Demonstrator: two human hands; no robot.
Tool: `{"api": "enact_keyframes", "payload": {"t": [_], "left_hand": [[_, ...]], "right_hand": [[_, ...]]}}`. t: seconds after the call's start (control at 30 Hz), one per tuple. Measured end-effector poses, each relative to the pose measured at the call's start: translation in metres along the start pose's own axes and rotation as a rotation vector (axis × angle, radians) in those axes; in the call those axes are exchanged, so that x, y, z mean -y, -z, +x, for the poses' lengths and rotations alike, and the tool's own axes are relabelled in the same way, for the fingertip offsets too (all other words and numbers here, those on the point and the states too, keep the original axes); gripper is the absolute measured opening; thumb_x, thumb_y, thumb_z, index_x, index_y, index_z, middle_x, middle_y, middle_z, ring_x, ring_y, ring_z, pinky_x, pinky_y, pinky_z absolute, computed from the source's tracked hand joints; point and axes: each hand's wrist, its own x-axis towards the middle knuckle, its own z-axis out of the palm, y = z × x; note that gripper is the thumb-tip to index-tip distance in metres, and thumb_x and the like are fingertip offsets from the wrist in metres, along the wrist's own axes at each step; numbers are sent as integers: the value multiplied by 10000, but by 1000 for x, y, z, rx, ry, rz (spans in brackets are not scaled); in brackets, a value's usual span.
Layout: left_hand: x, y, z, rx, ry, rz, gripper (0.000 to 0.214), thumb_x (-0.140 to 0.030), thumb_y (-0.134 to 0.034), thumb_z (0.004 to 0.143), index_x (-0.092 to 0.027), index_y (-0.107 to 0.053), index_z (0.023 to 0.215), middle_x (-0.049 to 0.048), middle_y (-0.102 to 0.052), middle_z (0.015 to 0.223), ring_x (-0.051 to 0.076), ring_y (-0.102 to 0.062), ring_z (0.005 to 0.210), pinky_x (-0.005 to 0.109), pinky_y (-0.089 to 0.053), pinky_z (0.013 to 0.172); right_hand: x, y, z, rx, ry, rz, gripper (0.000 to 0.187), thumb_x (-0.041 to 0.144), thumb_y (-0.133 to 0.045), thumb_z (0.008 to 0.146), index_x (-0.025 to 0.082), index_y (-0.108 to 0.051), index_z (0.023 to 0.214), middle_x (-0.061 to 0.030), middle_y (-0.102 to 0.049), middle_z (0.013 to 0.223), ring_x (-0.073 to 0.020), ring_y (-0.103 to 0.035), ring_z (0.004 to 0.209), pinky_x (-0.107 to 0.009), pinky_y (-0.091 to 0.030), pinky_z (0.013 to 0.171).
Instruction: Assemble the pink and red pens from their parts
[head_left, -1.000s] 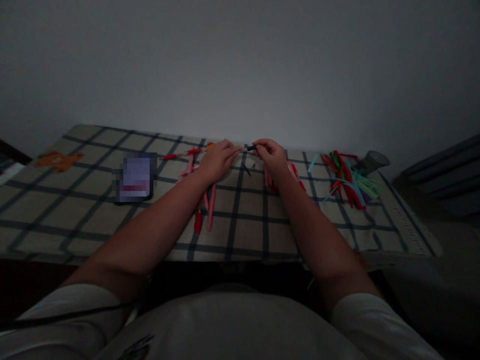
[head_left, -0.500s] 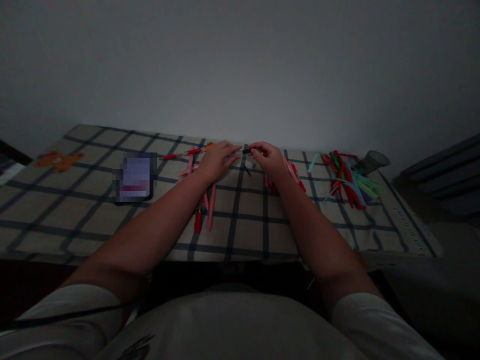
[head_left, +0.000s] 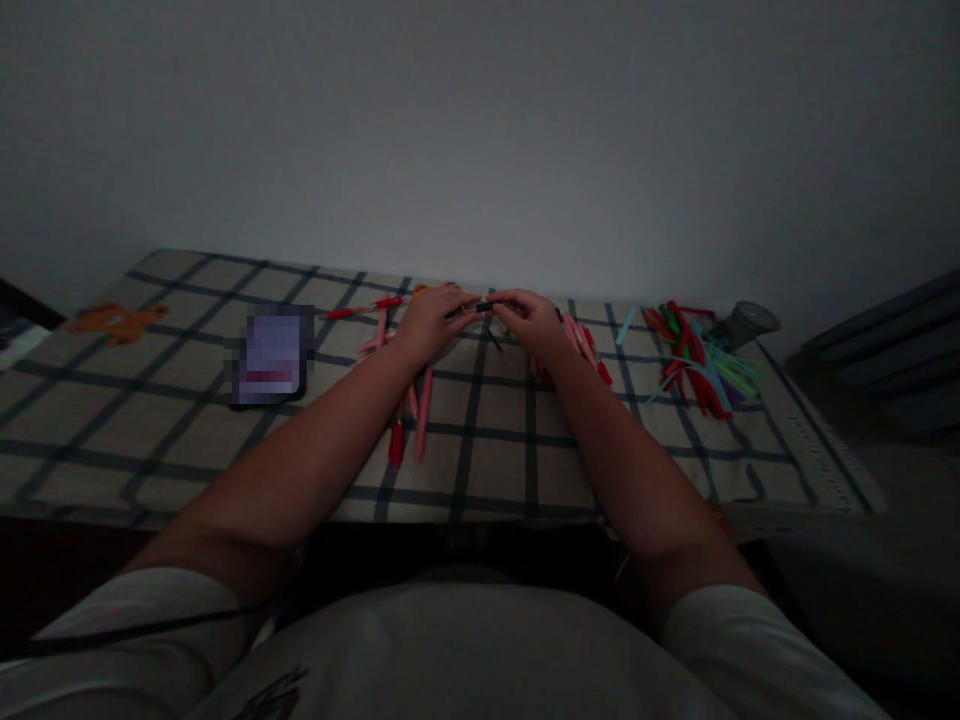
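Near the far edge of the table, my two hands meet over a slim pen with a black part [head_left: 484,307]. My left hand [head_left: 433,322] pinches its left end between thumb and fingers. At the other end, my right hand [head_left: 534,322] has thumb and fingertips closed on the black part. Most of the pen is hidden by my fingers. Just below lies a thin dark piece [head_left: 494,341] on the cloth. Red and pink pens [head_left: 424,415] lie under and beside my left forearm. More pink and red pens [head_left: 589,348] lie beside my right wrist.
A checked tablecloth [head_left: 495,470] covers the table, which stands against a pale wall. To the left lies a phone [head_left: 268,355] with a blurred screen. Coloured strips [head_left: 694,365] are heaped at the right, by a dark translucent cup [head_left: 750,322] tipped on its side.
My right hand has moved slightly left, bringing the black part closer to my left fingers. My left thumb and fingers have closed in on the pen.
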Motion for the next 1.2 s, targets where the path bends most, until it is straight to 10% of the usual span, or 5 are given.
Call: {"api": "enact_keyframes", "payload": {"t": [0.87,1.2], "left_hand": [[-17,5,2,133,39,-86,414,-332,-504,1140,-194,-738,1452,153,-813,1406,305,-734,1338,574,-400,1383],[-16,5,2,69,71,-90,413,-366,-457,1155,-192,-746,1394,163,-797,1352,308,-709,1261,499,-550,1193]], "right_hand": [[19,-1,-3,-34,27,-4,295,490,-802,968,241,-890,1100,-76,-890,1121,-251,-774,1045,-407,-619,982],[34,1,-13,333,31,-844,360,268,-684,1089,193,-858,1395,-172,-861,1319,-374,-702,1281,-521,-498,1107]]}}
